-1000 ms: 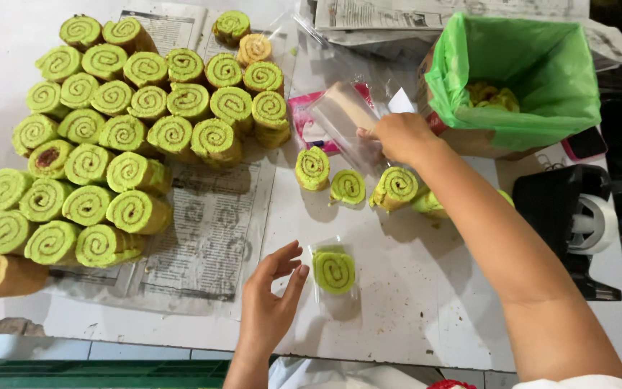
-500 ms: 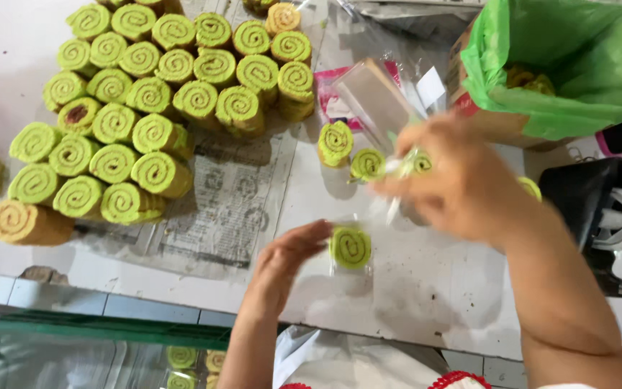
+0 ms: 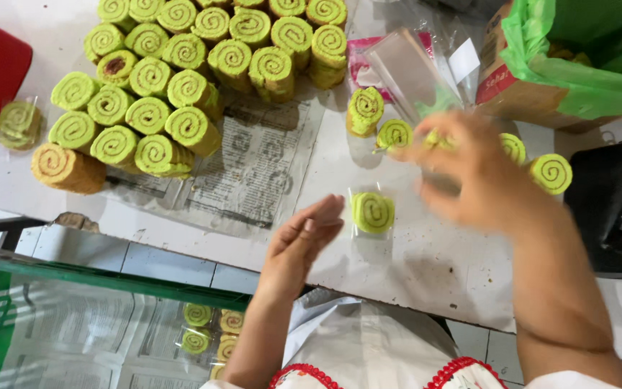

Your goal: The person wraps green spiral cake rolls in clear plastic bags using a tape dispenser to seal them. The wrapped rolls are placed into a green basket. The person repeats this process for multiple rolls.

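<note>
A green spiral cake slice in a clear wrapper (image 3: 373, 212) lies on the white table (image 3: 433, 266) near its front edge. My left hand (image 3: 302, 241) is just left of it, fingers straight and together, almost touching the wrapper. My right hand (image 3: 469, 176) hovers blurred above the table to the right of that slice, fingers spread. Whether it holds a thin clear bag is unclear. Loose green slices (image 3: 365, 112) (image 3: 551, 173) lie behind and beside it. A stack of clear bags (image 3: 408, 68) sits further back.
A large pile of green roll slices (image 3: 181, 86) rests on newspaper (image 3: 253, 173) at left. A box lined with a green bag (image 3: 577, 79) stands back right, with a dark tape dispenser (image 3: 613, 209) below it. A green crate (image 3: 8, 310) below the table holds wrapped slices (image 3: 199, 328).
My right hand left the stack of clear bags and came toward me over the table. My left hand moved up close to the wrapped slice. The view tilted down toward the crate.
</note>
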